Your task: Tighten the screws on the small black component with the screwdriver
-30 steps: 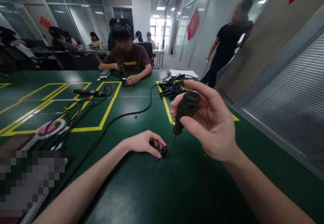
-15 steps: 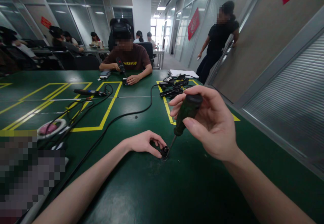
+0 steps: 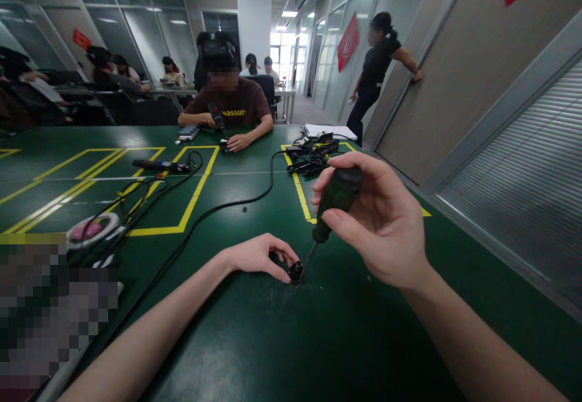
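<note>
My right hand [image 3: 377, 220] is closed round the dark handle of a screwdriver [image 3: 337, 202]. The thin shaft slants down to the left, its tip at a small black cylindrical part [image 3: 296, 270] on the green tabletop. Thumb and fingers of my left hand [image 3: 261, 257] pinch that part from the left, and it stands roughly upright. Whether the tip sits in a screw is too small to make out.
A black cable [image 3: 213, 209] runs across the green table [image 3: 254, 341]. Further off lie a corded electric screwdriver [image 3: 161, 165], a roll of tape [image 3: 93, 231] and a heap of black parts [image 3: 313, 154]. Opposite sits a co-worker [image 3: 231, 102] with a power tool; another person [image 3: 375, 68] stands at the right.
My right hand's fingers have shifted round the screwdriver handle, while its tip stays at the black part. My left hand is still. The standing person has moved, one arm now stretched to the door.
</note>
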`<state>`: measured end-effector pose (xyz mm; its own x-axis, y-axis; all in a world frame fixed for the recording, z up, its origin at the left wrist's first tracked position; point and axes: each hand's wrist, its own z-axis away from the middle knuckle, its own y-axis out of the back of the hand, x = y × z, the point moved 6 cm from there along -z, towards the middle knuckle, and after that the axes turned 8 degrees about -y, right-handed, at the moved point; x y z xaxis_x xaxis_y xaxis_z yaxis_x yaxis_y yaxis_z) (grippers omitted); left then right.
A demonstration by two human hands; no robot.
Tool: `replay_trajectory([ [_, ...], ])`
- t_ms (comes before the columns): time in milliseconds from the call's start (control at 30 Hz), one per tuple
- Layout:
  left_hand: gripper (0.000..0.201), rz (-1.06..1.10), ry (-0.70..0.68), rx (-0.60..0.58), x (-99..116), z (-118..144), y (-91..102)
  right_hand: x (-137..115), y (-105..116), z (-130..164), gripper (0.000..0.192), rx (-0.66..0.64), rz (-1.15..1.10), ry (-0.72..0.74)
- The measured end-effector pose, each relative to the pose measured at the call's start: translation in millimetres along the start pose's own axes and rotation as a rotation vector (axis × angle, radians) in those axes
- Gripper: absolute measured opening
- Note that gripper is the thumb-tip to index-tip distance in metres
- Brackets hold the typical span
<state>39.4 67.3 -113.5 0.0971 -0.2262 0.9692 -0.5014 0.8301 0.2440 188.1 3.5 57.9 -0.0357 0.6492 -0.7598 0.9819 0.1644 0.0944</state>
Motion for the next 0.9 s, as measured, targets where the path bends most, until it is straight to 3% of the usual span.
replay_trajectory([
  [300,0.036,0.012,0.012,0.006,-1.8,0.2,0.6,-1.7,-4.3,2.0,0.042,-0.078,-0.031,0.006],
  [533,0.037,-0.004,0.014,0.003,-0.9,0.0,0.4,-1.3,-3.3,2.7,0.032,-0.068,-0.007,0.016],
  [900,0.037,0.002,0.005,-0.006,0.3,-0.3,-0.1,-1.5,2.1,1.0,0.038,0.019,0.106,0.023],
])
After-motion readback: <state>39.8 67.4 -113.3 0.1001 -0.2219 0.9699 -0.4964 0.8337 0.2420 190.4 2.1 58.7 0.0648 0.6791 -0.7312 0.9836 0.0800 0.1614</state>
